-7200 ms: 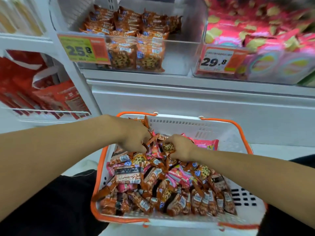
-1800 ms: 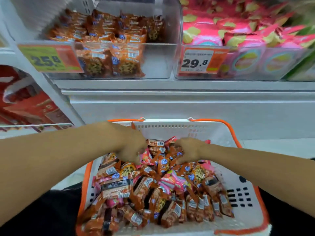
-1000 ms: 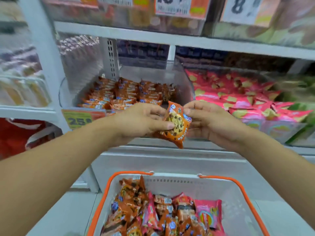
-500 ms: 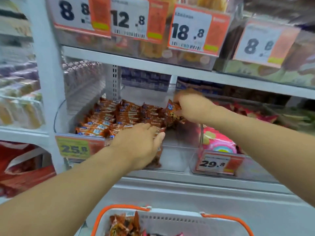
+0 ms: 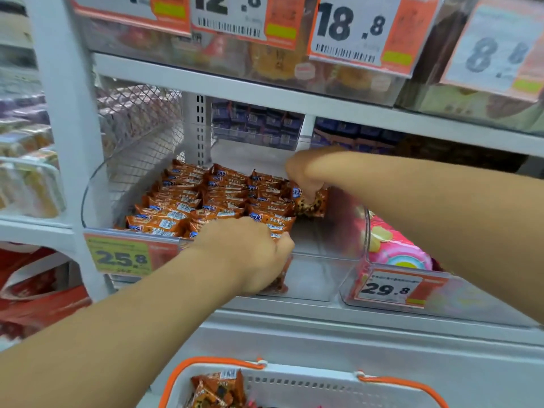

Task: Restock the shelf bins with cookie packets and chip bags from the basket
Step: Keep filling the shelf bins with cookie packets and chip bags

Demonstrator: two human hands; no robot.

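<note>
The shelf (image 5: 294, 104) now fills the view, where a moment ago the gaze was down in the basket (image 5: 294, 381), of which only the far rim shows at the bottom edge, cookie packets still heaped inside. On the shelf sits the clear cookie bin (image 5: 323, 278), its left and middle packed with orange packet rows (image 5: 206, 201) and its right front corner bare. To its right the chip bin (image 5: 382, 301) holds pink chip bags (image 5: 397, 251).

The right hand (image 5: 303, 175) has carried its cookie packet (image 5: 312, 203) from in front of the shelf into the bin, and its grip is pinched on the packet's top, lowering it at the right end of the back rows. The left hand (image 5: 247, 254) has let go of that packet and dropped to the bin's front edge; its fingers curl over the front row, though whether they clasp a packet I cannot tell.

So one more packet is nearly placed; judging by the basket, many remain, chip bags included.
</note>
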